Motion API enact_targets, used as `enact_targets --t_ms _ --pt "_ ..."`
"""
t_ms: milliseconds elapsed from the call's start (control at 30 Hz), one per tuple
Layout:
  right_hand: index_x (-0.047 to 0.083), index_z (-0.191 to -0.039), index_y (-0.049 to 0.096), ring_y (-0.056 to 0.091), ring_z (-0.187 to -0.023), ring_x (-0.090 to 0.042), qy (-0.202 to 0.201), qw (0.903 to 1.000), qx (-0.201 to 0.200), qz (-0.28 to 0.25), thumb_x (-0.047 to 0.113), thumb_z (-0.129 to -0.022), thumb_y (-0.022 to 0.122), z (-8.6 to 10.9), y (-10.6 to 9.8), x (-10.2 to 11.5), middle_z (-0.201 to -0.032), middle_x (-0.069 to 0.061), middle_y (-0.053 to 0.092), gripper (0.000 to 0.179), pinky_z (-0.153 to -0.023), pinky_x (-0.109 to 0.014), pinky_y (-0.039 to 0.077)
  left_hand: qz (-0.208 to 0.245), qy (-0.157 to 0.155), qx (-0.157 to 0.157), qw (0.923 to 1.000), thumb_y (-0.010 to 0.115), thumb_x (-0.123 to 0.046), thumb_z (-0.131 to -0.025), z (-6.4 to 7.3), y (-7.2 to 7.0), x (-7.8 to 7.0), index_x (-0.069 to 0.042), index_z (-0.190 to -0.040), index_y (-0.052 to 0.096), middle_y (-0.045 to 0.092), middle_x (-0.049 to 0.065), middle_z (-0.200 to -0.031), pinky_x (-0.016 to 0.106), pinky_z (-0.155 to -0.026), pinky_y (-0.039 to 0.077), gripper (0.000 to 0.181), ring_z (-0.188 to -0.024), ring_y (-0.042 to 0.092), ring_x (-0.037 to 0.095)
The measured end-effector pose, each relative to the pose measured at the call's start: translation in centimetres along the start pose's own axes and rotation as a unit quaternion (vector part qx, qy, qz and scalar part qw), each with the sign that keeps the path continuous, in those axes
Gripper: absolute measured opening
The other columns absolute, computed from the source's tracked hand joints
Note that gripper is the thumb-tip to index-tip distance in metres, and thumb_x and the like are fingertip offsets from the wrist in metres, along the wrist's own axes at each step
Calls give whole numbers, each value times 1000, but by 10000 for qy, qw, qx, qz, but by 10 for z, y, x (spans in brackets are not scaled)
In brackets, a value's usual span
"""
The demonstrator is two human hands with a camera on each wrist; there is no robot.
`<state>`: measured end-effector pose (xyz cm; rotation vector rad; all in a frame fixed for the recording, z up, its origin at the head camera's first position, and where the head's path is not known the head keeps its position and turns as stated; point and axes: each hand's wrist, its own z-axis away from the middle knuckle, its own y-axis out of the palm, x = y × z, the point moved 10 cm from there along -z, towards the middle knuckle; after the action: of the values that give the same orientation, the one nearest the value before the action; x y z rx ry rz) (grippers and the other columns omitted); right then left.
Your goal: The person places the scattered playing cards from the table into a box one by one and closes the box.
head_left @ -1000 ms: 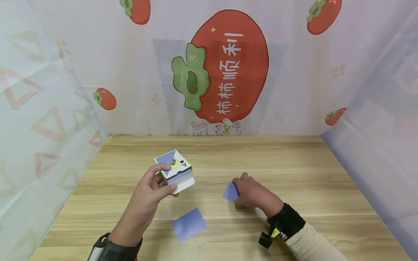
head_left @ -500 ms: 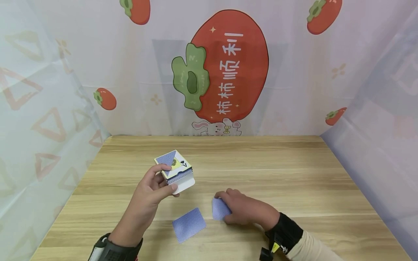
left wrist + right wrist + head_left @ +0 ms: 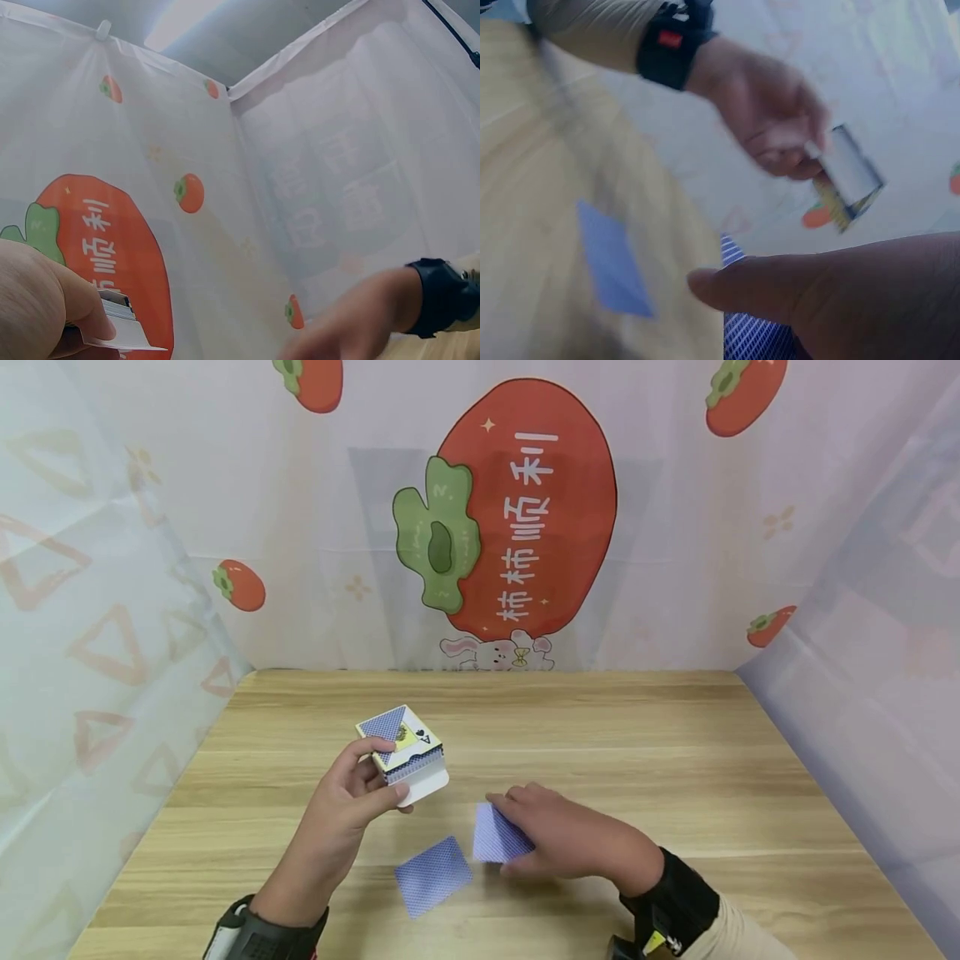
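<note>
My left hand holds a card box up off the table, thumb on its white flap. The flap hangs open toward me and card edges show inside. An ace and a blue check pattern are printed on the box. My right hand grips a blue-backed playing card by its edges, back up; the fingers hide its right part. Another blue-backed playing card lies on the table just left of it. In the right wrist view, the held card shows below my thumb.
The wooden table runs back to a white curtain printed with persimmons. Fabric walls close off both sides. Each wrist wears a black strap.
My right hand has slid left and toward me with its playing card, coming close to the card on the table. The left hand and the box have stayed almost still.
</note>
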<state>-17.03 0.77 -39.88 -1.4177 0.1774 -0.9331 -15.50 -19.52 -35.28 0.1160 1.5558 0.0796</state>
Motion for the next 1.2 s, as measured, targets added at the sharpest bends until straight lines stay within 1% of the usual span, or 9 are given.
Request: enact_targets --t_ms 100,233,367,500,600,733,967,1100,1200 --pt "18 -154 42 50 -114 -12 -15 9993 -361 -38 46 -88 76 4 -25 12 -142 5 56 79 -95 -31 51 -8 61 8 10000 66 8 -90 0 0 -1 -7 -131 45 50 25 -132 36 -76 59 49 -105 61 27" --pt "24 -148 48 51 -121 -12 -201 9964 -774 -264 45 -89 76 10 -50 28 -145 9 52 69 -98 -31 52 -32 39 27 10000 66 7 -90 0 1 0 -8 -132 46 51 25 -131 36 -77 59 49 -104 61 27" --pt "25 -137 58 51 -129 -11 -531 9904 -1253 -234 48 -92 72 15 -69 44 -145 10 52 52 -103 -33 51 -60 -11 39 10000 65 8 -90 0 1 1 -7 -133 44 51 24 -131 36 -77 59 50 -104 61 28" --pt "25 -128 65 53 -128 -11 -726 9818 -1744 -165 52 -92 69 18 -83 54 -141 10 56 45 -102 -35 51 -86 37 96 9999 65 8 -90 -1 2 0 -5 -134 43 51 24 -131 35 -77 59 52 -104 61 27" --pt "25 -126 67 53 -128 -12 -797 9753 -2054 -162 52 -92 69 20 -90 58 -139 9 58 44 -104 -39 50 -117 87 167 9998 65 8 -90 -1 4 0 -5 -135 42 52 23 -130 35 -77 59 52 -102 61 26" --pt "25 -124 68 53 -128 -12 -819 9685 -2350 -113 52 -92 70 20 -95 61 -138 10 59 42 -105 -42 48 -160 83 201 9996 65 7 -91 -1 4 2 -7 -136 43 53 21 -130 35 -77 59 52 -102 62 24" --pt "25 -118 70 53 -118 -11 -834 9582 -2735 56 56 -92 67 17 -98 70 -127 11 62 41 -96 -38 49 -156 106 191 9996 67 7 -90 -1 5 2 -8 -139 40 53 21 -130 34 -77 59 58 -101 63 23" --pt "26 -116 71 52 -111 -11 -689 9517 -2982 240 56 -92 67 14 -99 77 -121 9 61 39 -93 -36 48 -98 177 193 9996 68 10 -88 -2 5 2 -9 -138 40 56 17 -124 33 -76 59 60 -96 64 21" --pt "23 -115 72 53 -106 -13 -562 9436 -3235 425 54 -91 70 12 -99 85 -119 6 62 39 -92 -35 48 -110 283 164 9994 67 11 -87 -1 6 0 -9 -136 41 58 16 -121 32 -75 59 60 -95 64 21"
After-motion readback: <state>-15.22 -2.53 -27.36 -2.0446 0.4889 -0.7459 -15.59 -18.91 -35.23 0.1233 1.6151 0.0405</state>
